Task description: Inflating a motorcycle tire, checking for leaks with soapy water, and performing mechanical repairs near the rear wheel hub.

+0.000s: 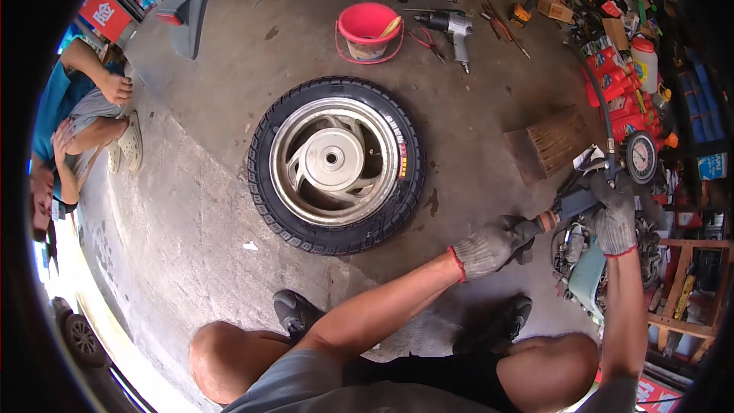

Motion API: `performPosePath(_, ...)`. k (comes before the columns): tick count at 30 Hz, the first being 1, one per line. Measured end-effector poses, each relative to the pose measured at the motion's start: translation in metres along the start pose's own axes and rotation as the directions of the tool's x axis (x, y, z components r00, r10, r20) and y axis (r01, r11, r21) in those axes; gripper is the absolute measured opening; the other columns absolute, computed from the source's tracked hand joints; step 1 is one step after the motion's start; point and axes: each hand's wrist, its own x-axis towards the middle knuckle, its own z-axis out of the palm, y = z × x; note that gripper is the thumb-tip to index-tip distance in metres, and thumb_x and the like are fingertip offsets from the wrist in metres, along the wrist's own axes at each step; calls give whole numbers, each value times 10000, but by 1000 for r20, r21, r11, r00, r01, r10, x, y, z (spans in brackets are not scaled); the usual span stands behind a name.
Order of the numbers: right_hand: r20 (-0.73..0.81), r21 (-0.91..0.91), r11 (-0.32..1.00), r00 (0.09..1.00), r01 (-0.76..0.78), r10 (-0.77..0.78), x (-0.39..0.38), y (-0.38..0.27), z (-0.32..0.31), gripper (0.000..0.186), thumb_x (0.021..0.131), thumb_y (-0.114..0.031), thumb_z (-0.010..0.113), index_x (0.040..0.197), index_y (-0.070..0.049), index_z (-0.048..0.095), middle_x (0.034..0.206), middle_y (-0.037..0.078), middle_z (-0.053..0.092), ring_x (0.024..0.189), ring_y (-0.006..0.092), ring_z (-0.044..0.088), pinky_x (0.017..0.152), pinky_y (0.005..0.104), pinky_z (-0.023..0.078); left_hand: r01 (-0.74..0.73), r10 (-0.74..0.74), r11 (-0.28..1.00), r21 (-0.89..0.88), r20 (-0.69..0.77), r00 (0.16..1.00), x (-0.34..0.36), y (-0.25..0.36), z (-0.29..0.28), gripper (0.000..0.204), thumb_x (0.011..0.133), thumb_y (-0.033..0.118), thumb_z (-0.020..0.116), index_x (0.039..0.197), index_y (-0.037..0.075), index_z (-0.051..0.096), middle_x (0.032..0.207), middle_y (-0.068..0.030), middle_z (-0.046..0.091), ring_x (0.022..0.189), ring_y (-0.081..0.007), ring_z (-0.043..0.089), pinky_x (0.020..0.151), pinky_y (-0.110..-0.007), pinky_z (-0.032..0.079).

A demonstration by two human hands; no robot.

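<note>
Both my hands wear grey knit gloves with red cuffs and reach out to the lower right. My left hand (pixel 489 248) is closed round the dark grip of a grey-black tool (pixel 575 204) with a copper-coloured ring, its exact kind unclear. At the tool's far end, my right hand (pixel 614 214) is wrapped round it, just below the metal fitting of an air hose (pixel 602 107). A round dial gauge (pixel 641 157) sits beside that hand; its connection is hidden. Left of my hands, a scooter wheel with a black tire (pixel 264 183) and silver rim (pixel 331 158) lies flat on the floor.
Beyond the wheel stand a red bucket (pixel 368 24), an air drill (pixel 456 29) and red-handled pliers (pixel 428 42). A wooden block (pixel 562 141) lies near my right hand, with cluttered bottles (pixel 644 61) beyond. Engine parts (pixel 585 268) lie below it. Another person (pixel 76 107) crouches at left.
</note>
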Motion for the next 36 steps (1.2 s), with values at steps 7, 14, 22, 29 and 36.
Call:
performPosePath(7, 146, -153, 974, 971, -167, 190, 22, 7, -7, 165, 753, -109, 655, 871, -21, 581, 751, 87, 639, 642, 163, 630, 549, 284, 498, -295, 223, 653, 697, 196, 955, 9, 9, 2, 370, 923, 330, 521, 1131, 28, 569, 937, -159, 649, 917, -304, 636, 827, -406, 475)
performPosePath(14, 523, -457, 844, 682, -282, 511, 41, 175, -75, 272, 685, -65, 714, 933, -30, 608, 787, 42, 628, 715, 165, 612, 671, 308, 501, 62, 502, 81, 995, -94, 860, -43, 128, -191, 394, 899, 327, 541, 1192, 66, 582, 1075, -197, 651, 1016, -354, 624, 879, -410, 495)
performPosePath(22, 396, -918, 196, 769, 345, 502, 37, 237, -27, 369, 791, -270, 627, 1072, -33, 605, 990, 174, 662, 937, 322, 640, 830, 409, 491, 712, 36, 497, 496, -831, 555, -267, 4, -311, 694, 867, 417, 646, 1380, 26, 388, 1273, -184, 562, 1153, -312, 555, 931, -392, 474)
performPosePath(29, 638, -741, 473, 718, 476, 278, 73, 111, 167, 528, 897, -385, 496, 1245, 10, 546, 1260, 226, 563, 1170, 372, 539, 996, 392, 411, 87, -305, 944, -318, -743, 596, -252, -124, -263, 790, 842, 491, 647, 1374, 17, 305, 1243, -187, 535, 995, -333, 600, 813, -485, 525)
performPosePath(36, 230, -615, 789, 959, 10, 166, 90, 153, 306, 790, 841, -612, 550, 1282, 42, 504, 1281, 260, 542, 1224, 375, 502, 989, 397, 416, 289, -195, 954, -83, -902, 386, -234, -160, -278, 813, 776, 507, 713, 1237, -57, 353, 935, -228, 637, 818, -271, 656, 660, -384, 523)
